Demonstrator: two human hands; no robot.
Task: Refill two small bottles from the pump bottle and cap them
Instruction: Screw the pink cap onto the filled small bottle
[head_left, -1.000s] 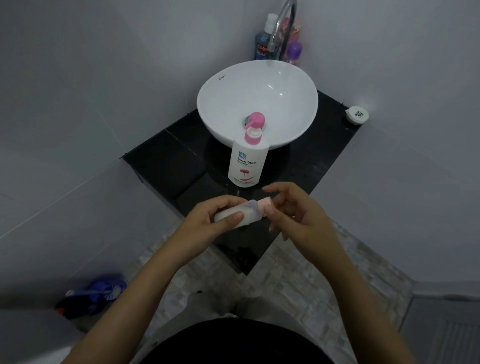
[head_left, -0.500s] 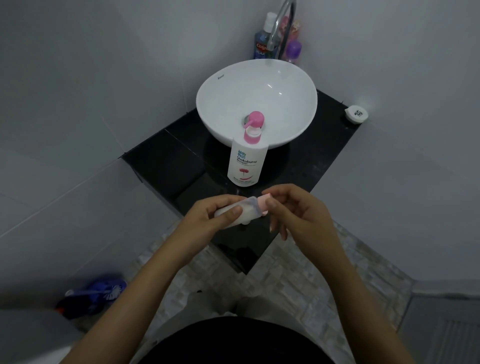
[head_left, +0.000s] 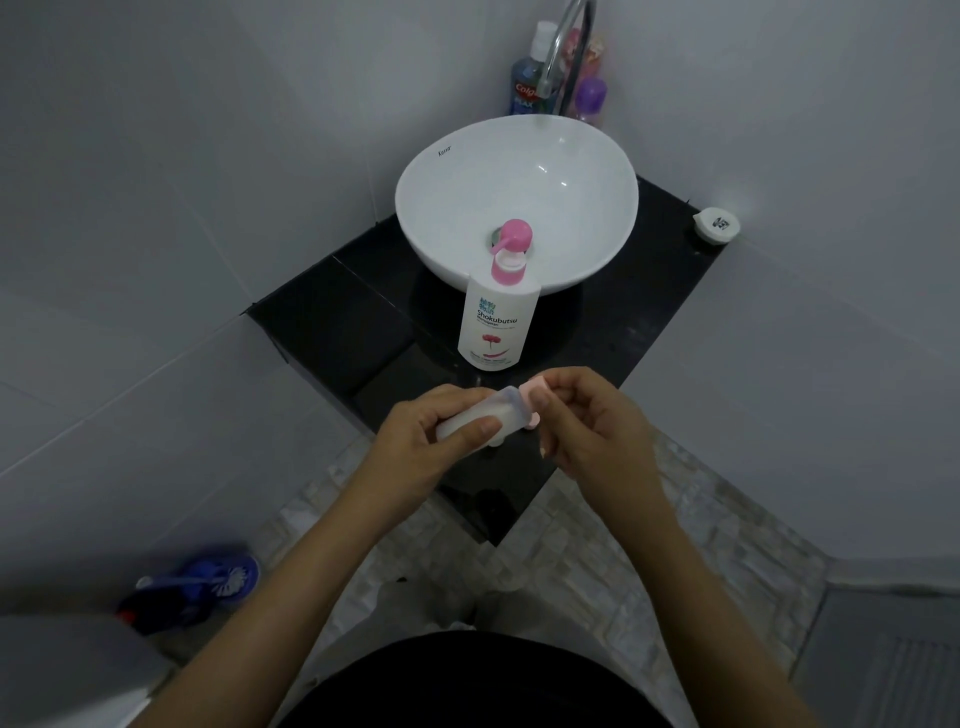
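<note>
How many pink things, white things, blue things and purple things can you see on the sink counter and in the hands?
Pink: 2, the pink pump top and the small pink cap.
White: 3, the white round sink bowl, the white pump bottle, the small white round container.
Blue: 1, the blue mouthwash bottle.
Purple: 1, the purple bottle cap.
Total: 7.

You have two hands in view: your left hand (head_left: 423, 441) and your right hand (head_left: 597, 431). Between them is one small bottle (head_left: 485, 418) with one pink cap (head_left: 535, 387). One pump bottle (head_left: 497, 325), one white basin (head_left: 517, 200), one tap (head_left: 563, 47). Three bottles (head_left: 527, 85) stand behind the basin.
</note>
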